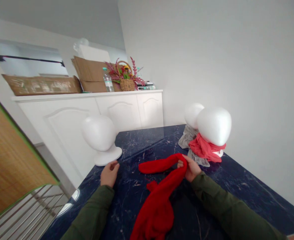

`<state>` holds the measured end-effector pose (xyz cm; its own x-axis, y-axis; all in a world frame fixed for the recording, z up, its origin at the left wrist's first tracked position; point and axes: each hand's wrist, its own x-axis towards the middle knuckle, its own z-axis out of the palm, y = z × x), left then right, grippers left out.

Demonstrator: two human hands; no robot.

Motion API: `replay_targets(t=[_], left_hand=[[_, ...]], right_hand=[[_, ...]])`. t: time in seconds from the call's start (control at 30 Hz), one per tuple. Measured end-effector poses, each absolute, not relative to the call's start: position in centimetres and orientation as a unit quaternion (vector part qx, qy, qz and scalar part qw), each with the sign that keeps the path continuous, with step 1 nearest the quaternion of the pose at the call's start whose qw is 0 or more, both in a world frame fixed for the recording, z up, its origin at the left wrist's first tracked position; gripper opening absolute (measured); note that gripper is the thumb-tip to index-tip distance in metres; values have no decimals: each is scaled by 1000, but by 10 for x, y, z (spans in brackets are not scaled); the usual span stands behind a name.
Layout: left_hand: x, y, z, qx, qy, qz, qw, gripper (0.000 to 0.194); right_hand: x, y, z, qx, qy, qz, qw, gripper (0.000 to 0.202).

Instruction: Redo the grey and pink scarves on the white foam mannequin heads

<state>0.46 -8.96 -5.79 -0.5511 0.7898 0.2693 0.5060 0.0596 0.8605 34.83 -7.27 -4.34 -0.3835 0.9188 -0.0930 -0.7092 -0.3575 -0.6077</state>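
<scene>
My right hand (192, 169) is closed on a red scarf (164, 188), pinching it where it folds over. One end stretches left above the dark tabletop; the rest hangs in a loose bunch toward the near edge. My left hand (109, 174) rests low over the table with loosely curled fingers, a gap by the thumb and nothing visible in it. Just beyond it stands a bare white mannequin head (99, 133) on a round base. To the right, another mannequin head (215, 125) has a coral scarf (204, 148) around its neck.
Behind the coral scarf, a further mannequin head (193, 115) wears a grey scarf (187, 136). The dark blue marbled table (131, 143) meets the wall at right. A white cabinet (121, 111) carries cardboard boxes, bottles and a flower basket (127, 84). At left is a metal rack (40, 203).
</scene>
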Motion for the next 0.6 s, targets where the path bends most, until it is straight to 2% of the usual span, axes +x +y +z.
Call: replay_targets(t=[0.13,0.2,0.27,0.4,0.6], left_hand=[[-38,-79,-62,377,786,483,-79,76],[-49,-74,-62,374,793,464,-124,91],[-55,-67,-61,389,796,447,-123,101],[-62,-49,-57,416,800,416,-114,109],[-75,-29,-55,393,827,395,-77,106]], right_hand=[[396,-61,-42,-225,-267,803,482,31],[408,-61,-48,-273,-287,791,466,31],[409,-63,-55,-333,-318,772,439,32],[395,-67,-65,-395,-427,731,356,33],[385,-70,-71,-378,-617,646,243,28]])
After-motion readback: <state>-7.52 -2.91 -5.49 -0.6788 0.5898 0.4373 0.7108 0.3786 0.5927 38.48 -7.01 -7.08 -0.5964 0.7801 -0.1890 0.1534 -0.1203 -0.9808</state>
